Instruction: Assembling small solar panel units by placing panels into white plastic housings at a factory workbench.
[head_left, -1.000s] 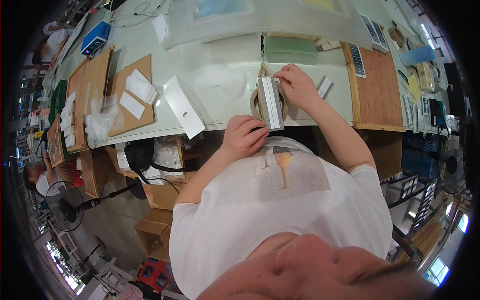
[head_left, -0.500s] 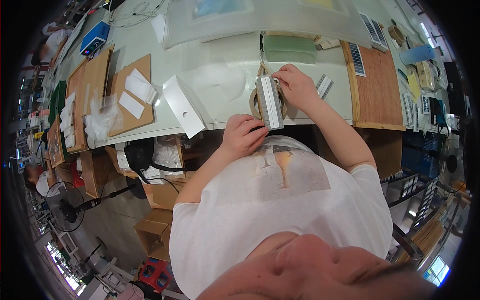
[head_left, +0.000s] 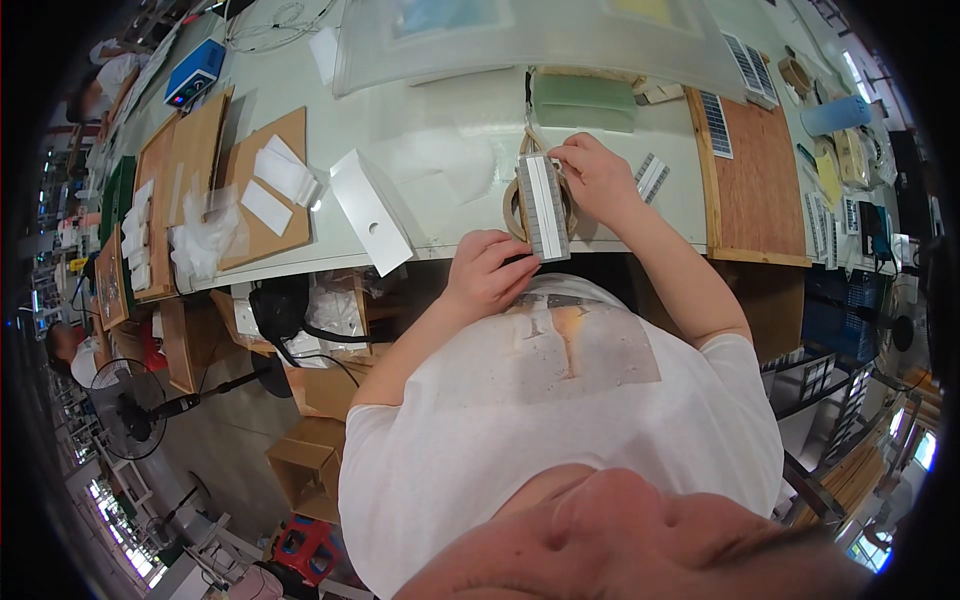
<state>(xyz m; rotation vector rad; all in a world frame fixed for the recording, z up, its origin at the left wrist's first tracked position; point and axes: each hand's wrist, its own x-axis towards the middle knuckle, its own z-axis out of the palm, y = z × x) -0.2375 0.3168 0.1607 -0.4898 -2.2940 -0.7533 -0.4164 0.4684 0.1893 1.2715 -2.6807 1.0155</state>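
Note:
A long, narrow block with white and grey stripes (head_left: 545, 207) lies lengthwise at the table's front edge, over what looks like a tan tape roll (head_left: 513, 210). My left hand (head_left: 488, 270) is closed on the block's near left corner, fingers curled against its side. At the far right corner, my right hand (head_left: 600, 182) has thumb and forefinger pinched together; whatever is between them is too small to make out. Just right of that hand lies a small grey striped piece (head_left: 652, 177). Beyond the block sits a pale green stack (head_left: 584, 102).
To the left, an open white box (head_left: 370, 212) reaches the table edge, with white pieces on a brown board (head_left: 262, 245) farther left. A wooden board (head_left: 757, 180) lies to the right. A translucent sheet (head_left: 540, 40) hangs over the far side. A fan (head_left: 130, 412) stands lower left.
Both hands keep almost the same place on the striped block. Only a slight shift of the whole view shows.

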